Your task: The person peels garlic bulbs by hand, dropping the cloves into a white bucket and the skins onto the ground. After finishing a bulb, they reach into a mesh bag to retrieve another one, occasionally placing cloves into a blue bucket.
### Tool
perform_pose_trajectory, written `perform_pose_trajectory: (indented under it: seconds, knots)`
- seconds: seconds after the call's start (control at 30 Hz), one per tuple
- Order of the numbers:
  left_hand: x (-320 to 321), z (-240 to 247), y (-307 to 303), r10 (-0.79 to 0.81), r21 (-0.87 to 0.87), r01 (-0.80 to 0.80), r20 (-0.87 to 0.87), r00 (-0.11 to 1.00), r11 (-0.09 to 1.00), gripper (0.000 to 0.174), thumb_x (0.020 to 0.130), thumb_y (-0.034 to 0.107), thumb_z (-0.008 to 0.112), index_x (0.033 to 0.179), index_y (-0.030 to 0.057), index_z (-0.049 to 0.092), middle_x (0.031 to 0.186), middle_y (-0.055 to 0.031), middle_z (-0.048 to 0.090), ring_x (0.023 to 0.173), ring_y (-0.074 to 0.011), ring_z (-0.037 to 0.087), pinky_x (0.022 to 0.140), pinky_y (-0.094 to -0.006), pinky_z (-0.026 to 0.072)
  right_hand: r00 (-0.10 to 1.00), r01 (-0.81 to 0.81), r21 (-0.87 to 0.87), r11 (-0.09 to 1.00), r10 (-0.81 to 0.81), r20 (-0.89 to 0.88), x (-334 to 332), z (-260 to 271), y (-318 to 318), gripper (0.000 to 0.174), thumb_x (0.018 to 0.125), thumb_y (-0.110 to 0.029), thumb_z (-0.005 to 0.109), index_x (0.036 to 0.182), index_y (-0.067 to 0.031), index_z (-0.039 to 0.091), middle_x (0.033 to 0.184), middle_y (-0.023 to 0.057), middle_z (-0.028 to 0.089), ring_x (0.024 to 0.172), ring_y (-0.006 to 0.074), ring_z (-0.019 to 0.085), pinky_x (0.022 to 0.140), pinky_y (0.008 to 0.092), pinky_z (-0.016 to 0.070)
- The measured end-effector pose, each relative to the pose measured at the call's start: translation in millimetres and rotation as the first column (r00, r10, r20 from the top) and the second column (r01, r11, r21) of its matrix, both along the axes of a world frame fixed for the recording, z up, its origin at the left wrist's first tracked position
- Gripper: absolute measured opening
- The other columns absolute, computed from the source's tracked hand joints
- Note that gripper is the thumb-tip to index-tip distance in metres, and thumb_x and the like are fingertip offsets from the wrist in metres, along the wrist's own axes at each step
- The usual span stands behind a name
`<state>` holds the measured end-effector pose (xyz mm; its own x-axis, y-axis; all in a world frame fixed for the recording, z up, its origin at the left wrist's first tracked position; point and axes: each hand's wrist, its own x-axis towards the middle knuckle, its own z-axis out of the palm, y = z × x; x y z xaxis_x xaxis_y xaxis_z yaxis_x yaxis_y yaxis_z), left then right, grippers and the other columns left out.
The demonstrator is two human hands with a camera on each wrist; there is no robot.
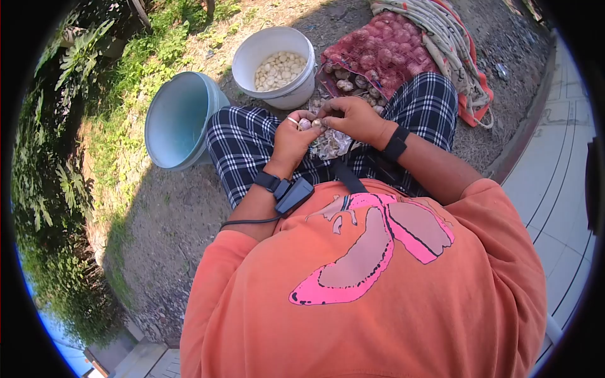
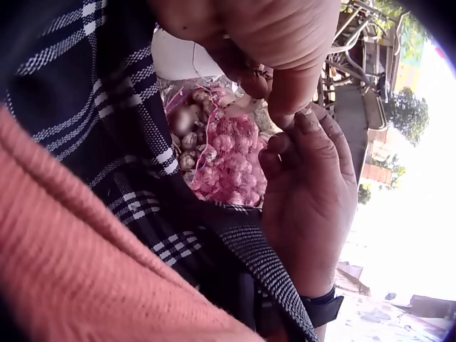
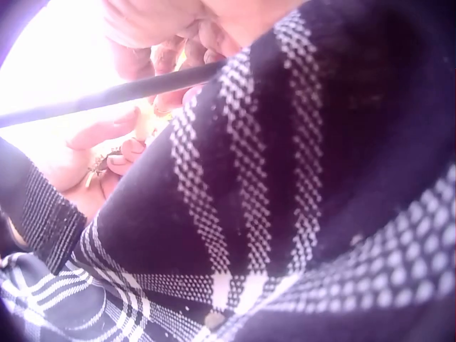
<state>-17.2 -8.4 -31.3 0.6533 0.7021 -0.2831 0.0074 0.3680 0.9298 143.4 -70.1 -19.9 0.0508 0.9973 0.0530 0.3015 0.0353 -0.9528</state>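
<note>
Between the person's knees, both hands meet fingertip to fingertip over a small heap of papery garlic skins [image 1: 332, 145]. The left hand [image 1: 290, 143], with a ring on one finger, holds a purplish garlic bulb [image 1: 304, 124] in its curled fingers. From the other side the right hand [image 1: 358, 120] bends thumb and fingers in and pinches a small pale garlic clove [image 1: 316, 124] at the left thumb. In the left wrist view the right hand [image 2: 313, 185] shows its palm side; the left hand's fingers partly hide the work. Bright glare washes out the hands in the right wrist view.
A white bucket [image 1: 302, 94] of peeled cloves stands ahead, beside a light blue bucket [image 1: 150, 135] at the left. A red mesh sack [image 1: 403, 47] of garlic bulbs lies ahead right, next to a rope-edged bundle [image 1: 450, 53]. Pale tiles [image 1: 554, 151] run along the right.
</note>
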Motion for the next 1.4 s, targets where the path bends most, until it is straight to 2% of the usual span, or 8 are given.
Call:
perform_pose_trajectory:
  seconds: [0.2,0.47,0.53,0.93,1.13,1.17,1.2,1.4]
  knots:
    - [-2.8,-14.8,4.3,0.014,0.305,0.051,-0.207,0.978,0.951,0.018,0.071,-0.001,0.06,0.088,0.0005,0.054,0.079,-0.0009,0.056,0.069,-0.0063,0.052,0.062,-0.0191,0.0443,0.997,0.032,-0.046,0.998,-0.028,0.074,0.6,-1.7,0.3,0.015,0.069,-0.012,0.059,0.079,-0.0016,0.061,0.069,0.0127,0.06,0.063,0.0197,0.058,0.059,0.0298,0.045]
    - [-0.2,-1.3,-0.5,0.079,0.391,0.024,-0.245,0.966,0.92,0.023,0.065,0.007,0.063,0.087,0.0014,0.06,0.08,-0.0053,0.061,0.071,-0.0092,0.056,0.064,-0.0225,0.0448,0.983,0.044,-0.064,0.997,-0.032,0.183,-3.1,-1.1,1.9,0.015,0.071,-0.013,0.06,0.079,-0.0003,0.061,0.067,0.0118,0.06,0.061,0.0172,0.058,0.058,0.0289,0.0449]
    - [0.1,-0.7,-0.7,0.081,0.432,0.037,-0.252,0.964,0.901,0.023,0.066,0.008,0.064,0.087,0.0015,0.06,0.08,-0.0063,0.061,0.072,-0.0101,0.057,0.065,-0.0229,0.0451,0.985,0.059,-0.081,0.995,-0.044,0.169,-3.4,-3.0,2.9,0.017,0.067,-0.017,0.061,0.075,-0.0021,0.062,0.069,0.0156,0.06,0.063,0.0267,0.059,0.059,0.0329,0.0452]
    - [0.3,-19.1,0.9,0.093,0.533,0.074,-0.28,0.955,0.843,0.023,0.062,0.007,0.069,0.082,0.0009,0.059,0.08,-0.0095,0.06,0.072,-0.017,0.059,0.065,-0.0264,0.0458,0.921,0.082,0.031,0.996,-0.088,0.379,-7.3,0.2,4.1,0.015,0.064,-0.014,0.058,0.067,0.0002,0.056,0.063,0.0159,0.056,0.058,0.0267,0.056,0.054,0.0349,0.0425]
    - [0.9,-5.4,-2.3,0.04,0.291,-0.018,-0.068,0.997,0.957,0.022,0.071,0.003,0.064,0.09,-0.0013,0.054,0.083,-0.0087,0.059,0.074,-0.0148,0.059,0.065,-0.0234,0.0474,0.945,0.165,-0.075,0.983,-0.136,0.296,1.3,-3.3,7.4,0.017,0.062,-0.017,0.057,0.065,-0.0002,0.056,0.064,0.0177,0.056,0.063,0.0326,0.055,0.058,0.0377,0.0431]
    - [0.7,1.1,-2.6,0.03,0.072,-0.032,0.029,0.999,0.997,0.022,0.074,0.002,0.06,0.094,-0.0014,0.051,0.086,-0.0096,0.059,0.076,-0.0165,0.059,0.065,-0.0238,0.0486,0.946,0.165,-0.074,0.984,-0.136,0.296,4.7,-5.5,7.8,0.017,0.062,-0.017,0.057,0.065,-0.0002,0.056,0.064,0.0177,0.056,0.063,0.0326,0.055,0.058,0.0377,0.0431]
    - [0.9,6.4,-2.5,0.042,-0.152,-0.023,0.126,0.991,0.988,0.022,0.077,0.001,0.056,0.098,-0.0016,0.048,0.088,-0.0106,0.058,0.077,-0.0181,0.06,0.066,-0.0241,0.0498,0.949,0.206,-0.068,0.976,-0.183,0.258,8.6,-8.3,7.9,0.017,0.063,-0.017,0.057,0.066,0.0,0.055,0.064,0.0177,0.056,0.063,0.0325,0.055,0.058,0.0375,0.043]
    - [-5.7,8.8,6.9,0.076,-0.451,0.019,0.192,0.978,0.892,0.018,0.087,0.017,0.046,0.095,0.0021,0.048,0.093,-0.0119,0.058,0.075,-0.0169,0.06,0.061,-0.0205,0.0501,0.906,0.336,-0.031,0.941,-0.313,0.285,20.6,-13.1,8.8,0.012,0.066,-0.009,0.052,0.07,0.0016,0.054,0.065,0.014,0.056,0.06,0.0227,0.054,0.06,0.0324,0.0426]
